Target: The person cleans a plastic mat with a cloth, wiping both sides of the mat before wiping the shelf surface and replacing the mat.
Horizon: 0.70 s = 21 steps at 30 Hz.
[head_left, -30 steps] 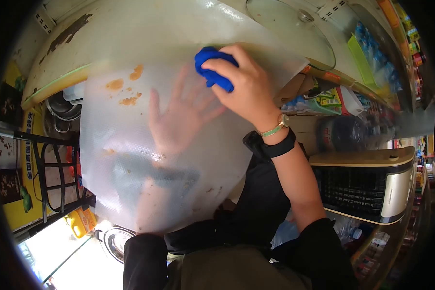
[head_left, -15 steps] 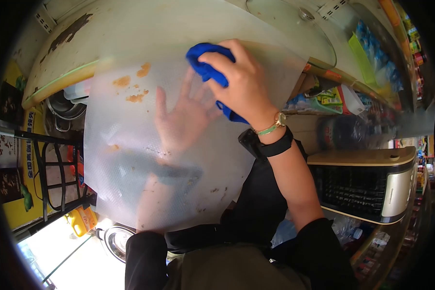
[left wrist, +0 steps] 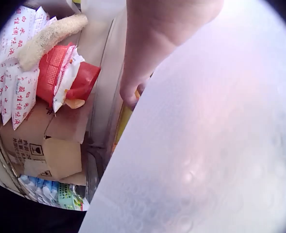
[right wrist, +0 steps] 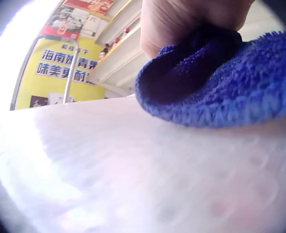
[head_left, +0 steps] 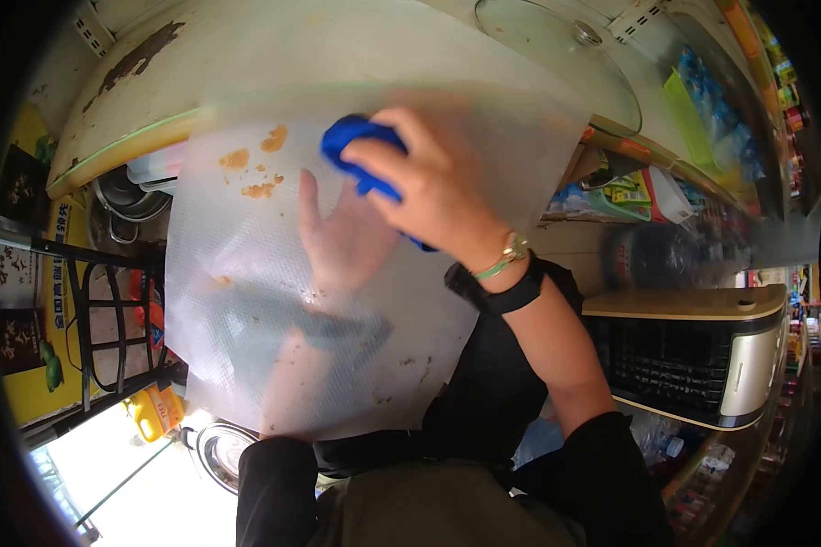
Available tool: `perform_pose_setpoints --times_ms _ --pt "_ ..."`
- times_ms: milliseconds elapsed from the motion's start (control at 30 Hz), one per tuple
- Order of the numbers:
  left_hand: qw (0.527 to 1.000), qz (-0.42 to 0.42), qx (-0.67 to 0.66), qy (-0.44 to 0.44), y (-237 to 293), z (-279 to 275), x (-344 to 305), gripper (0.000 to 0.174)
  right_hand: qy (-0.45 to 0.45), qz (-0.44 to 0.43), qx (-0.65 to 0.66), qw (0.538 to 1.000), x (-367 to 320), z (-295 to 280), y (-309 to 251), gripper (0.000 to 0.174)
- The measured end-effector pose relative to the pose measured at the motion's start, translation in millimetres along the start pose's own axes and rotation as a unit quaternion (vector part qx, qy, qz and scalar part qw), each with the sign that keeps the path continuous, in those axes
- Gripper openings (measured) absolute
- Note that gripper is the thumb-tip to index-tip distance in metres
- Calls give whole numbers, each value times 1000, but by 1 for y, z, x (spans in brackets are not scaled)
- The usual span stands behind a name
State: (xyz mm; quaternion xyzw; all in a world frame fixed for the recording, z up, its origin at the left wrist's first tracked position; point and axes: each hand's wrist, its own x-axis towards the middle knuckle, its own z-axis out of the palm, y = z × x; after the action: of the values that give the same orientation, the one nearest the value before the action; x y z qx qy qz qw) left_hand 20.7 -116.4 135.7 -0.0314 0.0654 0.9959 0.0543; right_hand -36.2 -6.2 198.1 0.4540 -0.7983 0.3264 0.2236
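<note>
A translucent textured plastic sheet (head_left: 246, 328) hangs over the person's lap and up against the shelf edge, with orange-brown stains (head_left: 263, 190) on its upper left part. Behind it, the left hand (head_left: 345, 244) shows blurred through the plastic, palm flat against it and thumb pointing up. The right hand (head_left: 429, 187) grips a bunched blue cloth (head_left: 360, 150) on the front face of the sheet, above the left hand's fingers and partly covering them. In the right wrist view, the terry cloth (right wrist: 230, 92) lies folded along the sheet's surface.
A pale shelf (head_left: 274, 50) with a glass lid (head_left: 566, 55) is at the back. A black-fronted appliance (head_left: 670, 360) stands to the right, and a black metal rack (head_left: 109, 328) to the left. In the left wrist view, a red basket (left wrist: 53, 80) and cardboard box (left wrist: 60, 160) sit below.
The right hand has moved the cloth left and down across the sheet, over the left hand's fingers. The sheet and the left hand have shifted slightly right.
</note>
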Motion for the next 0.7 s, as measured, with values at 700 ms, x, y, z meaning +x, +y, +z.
perform_pose_setpoints --times_ms 700 --pt "997 -18 60 -47 -2 0 1 84 22 17 -94 995 3 -17 18 32"
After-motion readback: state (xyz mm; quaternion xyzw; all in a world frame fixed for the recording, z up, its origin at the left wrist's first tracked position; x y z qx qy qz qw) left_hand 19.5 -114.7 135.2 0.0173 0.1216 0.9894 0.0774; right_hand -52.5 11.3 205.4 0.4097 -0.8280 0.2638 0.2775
